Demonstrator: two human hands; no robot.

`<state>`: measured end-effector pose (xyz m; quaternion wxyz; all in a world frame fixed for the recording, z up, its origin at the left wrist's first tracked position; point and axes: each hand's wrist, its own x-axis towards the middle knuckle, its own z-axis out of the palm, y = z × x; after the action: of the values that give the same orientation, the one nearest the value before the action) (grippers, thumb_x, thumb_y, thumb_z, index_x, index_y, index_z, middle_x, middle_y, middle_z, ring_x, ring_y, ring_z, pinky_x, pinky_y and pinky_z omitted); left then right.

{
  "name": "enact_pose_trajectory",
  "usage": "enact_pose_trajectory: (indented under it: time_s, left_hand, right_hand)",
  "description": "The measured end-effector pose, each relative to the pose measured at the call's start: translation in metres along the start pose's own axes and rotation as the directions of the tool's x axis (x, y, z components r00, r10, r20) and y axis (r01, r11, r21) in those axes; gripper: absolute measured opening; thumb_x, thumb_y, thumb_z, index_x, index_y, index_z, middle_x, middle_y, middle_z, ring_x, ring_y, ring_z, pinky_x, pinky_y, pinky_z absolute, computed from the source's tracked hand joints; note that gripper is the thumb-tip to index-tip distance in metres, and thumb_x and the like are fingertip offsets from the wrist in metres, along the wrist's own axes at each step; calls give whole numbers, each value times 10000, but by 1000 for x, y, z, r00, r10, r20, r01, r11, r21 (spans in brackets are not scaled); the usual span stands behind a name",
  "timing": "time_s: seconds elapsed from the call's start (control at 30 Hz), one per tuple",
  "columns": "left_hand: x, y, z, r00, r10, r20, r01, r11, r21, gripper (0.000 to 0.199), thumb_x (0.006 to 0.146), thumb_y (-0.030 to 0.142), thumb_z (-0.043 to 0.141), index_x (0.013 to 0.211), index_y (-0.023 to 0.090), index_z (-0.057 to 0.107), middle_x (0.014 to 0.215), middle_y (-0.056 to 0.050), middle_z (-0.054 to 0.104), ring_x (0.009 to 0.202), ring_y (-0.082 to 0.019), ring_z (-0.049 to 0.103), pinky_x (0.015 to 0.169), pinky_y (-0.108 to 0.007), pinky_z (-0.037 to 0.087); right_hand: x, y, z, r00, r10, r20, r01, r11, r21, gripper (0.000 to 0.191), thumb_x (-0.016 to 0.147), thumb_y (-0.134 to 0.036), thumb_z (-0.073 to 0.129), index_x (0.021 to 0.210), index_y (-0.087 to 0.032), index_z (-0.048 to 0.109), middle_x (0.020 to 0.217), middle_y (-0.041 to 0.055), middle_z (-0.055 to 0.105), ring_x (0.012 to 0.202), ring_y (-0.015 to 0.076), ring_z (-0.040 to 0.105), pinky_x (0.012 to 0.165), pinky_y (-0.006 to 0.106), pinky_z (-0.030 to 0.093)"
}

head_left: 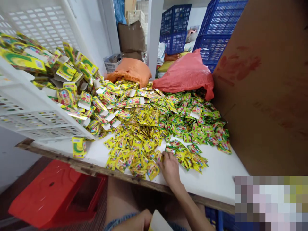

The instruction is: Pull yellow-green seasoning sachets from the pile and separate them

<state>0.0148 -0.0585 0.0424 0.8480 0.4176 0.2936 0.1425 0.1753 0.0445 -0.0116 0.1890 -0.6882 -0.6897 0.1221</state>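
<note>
At the bottom edge my left hand point(142, 221) is closed around a small carton point(159, 222) with a pale flap and a yellow side; the frame cuts off most of it. My right hand point(170, 168) rests at the table's front part, its fingers curled over a small yellow sachet point(159, 156). To the left of those fingers spreads a heap of yellow sachets point(137, 144). Green and yellow sachets point(192, 157) lie in a small group just to their right, with a larger green pile point(192, 122) behind.
A white plastic crate point(55, 118) lies tipped at left, spilling yellow cartons point(67, 96) onto the white table point(216, 173). Orange point(134, 69) and red sacks point(185, 75) lie behind. A large cardboard box point(260, 96) walls the right. A red stool point(48, 195) stands below left.
</note>
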Motion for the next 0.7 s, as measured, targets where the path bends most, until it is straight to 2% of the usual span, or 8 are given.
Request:
enact_pose_trajectory:
  time_s: [0.1,0.23,0.3,0.4,0.47,0.53,0.63,0.7]
  left_hand:
    - [0,-5,-4,994,32,-100,-41,995,-92,475,517,488,782,846,154,706,711,-36,674,616,-126,569,590,-202,405]
    - [5,-4,-16,961,130,-242,-190,951,-243,496,576,444,760,924,106,655,679,-92,685,576,-168,622,551,-244,451]
    - [11,5,-25,908,171,-383,-269,938,-220,465,586,387,769,937,114,634,714,-88,689,617,-176,633,593,-267,472]
    - [31,27,-42,797,271,-540,-355,933,-56,443,632,353,743,986,121,614,860,-93,692,745,-191,639,697,-292,481]
    - [54,44,-53,787,343,-513,-326,937,126,421,683,360,692,1014,112,612,923,-97,683,802,-198,628,731,-299,474]
    - [83,61,-61,812,384,-440,-243,907,343,374,698,339,664,993,111,628,900,-73,682,795,-184,608,729,-280,461]
    - [127,78,-70,818,398,-415,-201,875,441,267,642,258,690,869,119,663,732,-9,657,710,-158,567,688,-253,434]
    - [149,83,-75,822,388,-417,-176,869,463,171,615,224,693,746,118,666,594,25,594,640,-147,532,658,-254,419]
  right_hand:
    - [0,7,0,996,87,22,-87,996,5,379,789,-305,579,1094,-84,540,972,161,628,958,300,560,824,375,382]
    - [6,16,-5,986,140,95,-146,988,51,291,794,-416,555,898,-149,601,756,74,670,749,237,625,650,285,425]
    - [11,23,-10,978,173,113,-183,980,79,392,859,-501,407,804,-171,612,707,49,672,682,200,633,578,247,420]
    - [22,33,-17,956,273,106,-281,957,70,600,907,-523,176,741,-164,628,701,76,683,655,202,642,540,254,417]
    - [29,38,-19,933,344,110,-349,937,30,643,895,-538,171,700,-151,646,710,128,687,652,234,646,529,285,412]
    - [34,42,-20,915,376,143,-380,925,-5,621,881,-538,234,621,-157,649,677,148,684,625,241,648,528,297,411]
    - [39,46,-24,904,374,208,-375,926,-33,543,852,-515,352,527,-178,629,583,117,670,568,219,644,541,290,422]
    - [38,49,-27,902,383,200,-379,924,-58,480,815,-527,422,582,-175,648,627,127,684,611,240,655,560,305,433]
